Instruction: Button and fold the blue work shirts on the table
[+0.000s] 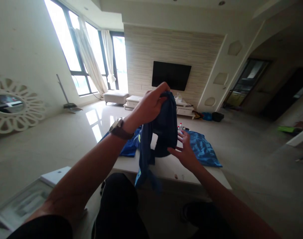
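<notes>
A dark blue garment [165,124] hangs in folds above the white table [166,169]; its exact kind is hard to make out. My left hand [151,104], with a watch on the wrist, grips it at the top with the fingers closed. Lower down at the garment's right edge is my right hand [183,151], fingers spread; I cannot tell whether they touch the cloth. A loose part of the fabric dangles past the table's near edge and is blurred. On the table lie a patterned blue cloth [203,147] to the right and a bright blue cloth [128,147] to the left.
Small bottles with red caps [180,125] stand at the table's far side. My knees [119,202] are close to the near edge. A white box-like object [55,176] sits at lower left. Farther off are a low TV cabinet [185,111] and a grey bench [116,97].
</notes>
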Tool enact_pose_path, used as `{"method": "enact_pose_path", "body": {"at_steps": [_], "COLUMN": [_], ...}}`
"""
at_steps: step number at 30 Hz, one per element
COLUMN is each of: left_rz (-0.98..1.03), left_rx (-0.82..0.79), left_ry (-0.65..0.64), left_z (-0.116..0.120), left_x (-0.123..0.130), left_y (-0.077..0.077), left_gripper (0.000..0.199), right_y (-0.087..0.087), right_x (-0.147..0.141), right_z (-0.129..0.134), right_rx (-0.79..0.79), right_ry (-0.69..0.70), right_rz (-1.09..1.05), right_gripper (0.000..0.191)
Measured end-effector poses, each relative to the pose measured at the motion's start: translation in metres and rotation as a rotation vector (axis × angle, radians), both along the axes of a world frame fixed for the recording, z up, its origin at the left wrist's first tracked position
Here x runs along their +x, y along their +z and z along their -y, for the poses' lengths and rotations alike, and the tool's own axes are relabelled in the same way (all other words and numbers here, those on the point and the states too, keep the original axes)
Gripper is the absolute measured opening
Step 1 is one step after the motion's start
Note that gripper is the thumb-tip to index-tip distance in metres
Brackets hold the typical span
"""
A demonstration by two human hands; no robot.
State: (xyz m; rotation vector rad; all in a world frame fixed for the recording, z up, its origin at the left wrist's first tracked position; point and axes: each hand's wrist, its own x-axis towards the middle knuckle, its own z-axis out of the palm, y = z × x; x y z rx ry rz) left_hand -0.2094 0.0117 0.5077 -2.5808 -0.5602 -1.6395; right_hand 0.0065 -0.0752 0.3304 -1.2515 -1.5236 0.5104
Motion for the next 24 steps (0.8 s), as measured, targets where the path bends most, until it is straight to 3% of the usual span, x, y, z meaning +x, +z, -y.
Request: {"method": "enact_pose_path", "body": {"at_steps": [2,4,6,8,10,12,15,17,20,22,24], "left_rz": [-0.091,-0.133,-0.125,-0.094,-0.066,-0.066,-0.224,-0.283,-0.308,-0.319,-0.31], "left_rx": [-0.072,-0.136,-0.205,-0.275,-0.363,-0.536,-0.946,-1.049,-0.948,-0.883,-0.815], "left_ry": [-0.027,-0.006,0.073,0.185,0.263,0.216,-0.169,-0.269,-0.137,-0.019,0.113], "left_z": [0.004,-0.005,-0.021,-0.034,-0.032,-0.011,0.041,0.074,0.097,0.094,0.079], "left_x": [0.006,0.004,-0.001,-0.003,0.002,0.014,0.032,0.043,0.058,0.07,0.081], "left_y": [-0.007,-0.017,-0.031,-0.047,-0.064,-0.079,-0.096,-0.106,-0.127,-0.143,-0.159], "left_gripper": [0.015,0.014,0.012,0.01,0.011,0.011,0.036,0.048,0.07,0.09,0.097], "right_y": [0.009,0.015,0.023,0.032,0.041,0.049,0.057,0.061,0.073,0.083,0.094], "right_x": [-0.008,0.0,0.015,0.024,0.027,0.026,0.027,0.033,0.041,0.042,0.042], "right_z": [-0.011,-0.018,-0.018,-0.013,-0.008,-0.006,-0.011,-0.015,-0.018,-0.016,-0.013], "right_rx": [-0.025,-0.168,-0.353,-0.472,-0.495,-0.46,-0.357,-0.261,-0.116,-0.057,-0.025], "right_ry": [-0.02,-0.033,-0.003,0.02,-0.006,-0.028,-0.042,-0.048,-0.026,0.015,0.062], "right_rz": [0.06,0.152,0.104,-0.115,-0.383,-0.61,-0.83,-0.899,-0.943,-0.943,-0.943], "right_gripper": [0.074,0.04,0.033,0.03,0.025,0.023,0.022,0.019,0.019,0.022,0.027]}}
